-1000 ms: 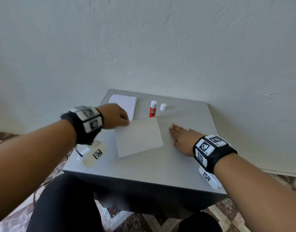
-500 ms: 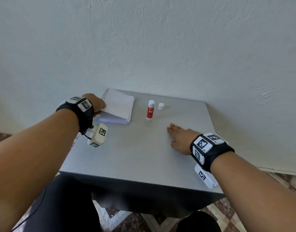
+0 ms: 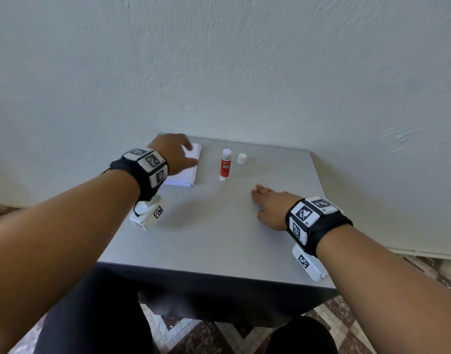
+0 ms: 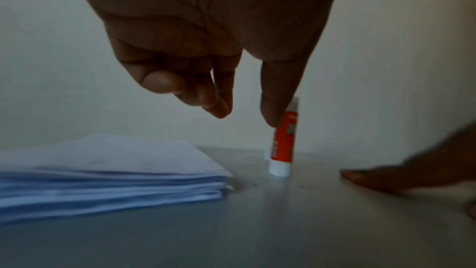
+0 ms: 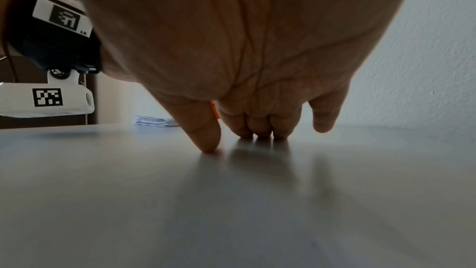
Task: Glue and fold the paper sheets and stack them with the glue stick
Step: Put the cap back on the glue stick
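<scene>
Above the paper stack [image 3: 185, 172], the left hand [image 3: 172, 154] hovers, empty.

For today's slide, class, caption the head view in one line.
Left hand hovers over the paper stack; the uncapped glue stick stands beside its cap; right hand rests on the table.

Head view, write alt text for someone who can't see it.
A person's left hand reaches over a stack of white paper sheets at the far left of a grey square table, while the right hand rests flat on it. Between them stands an uncapped red-and-white glue stick, beside its small white cap.
</scene>
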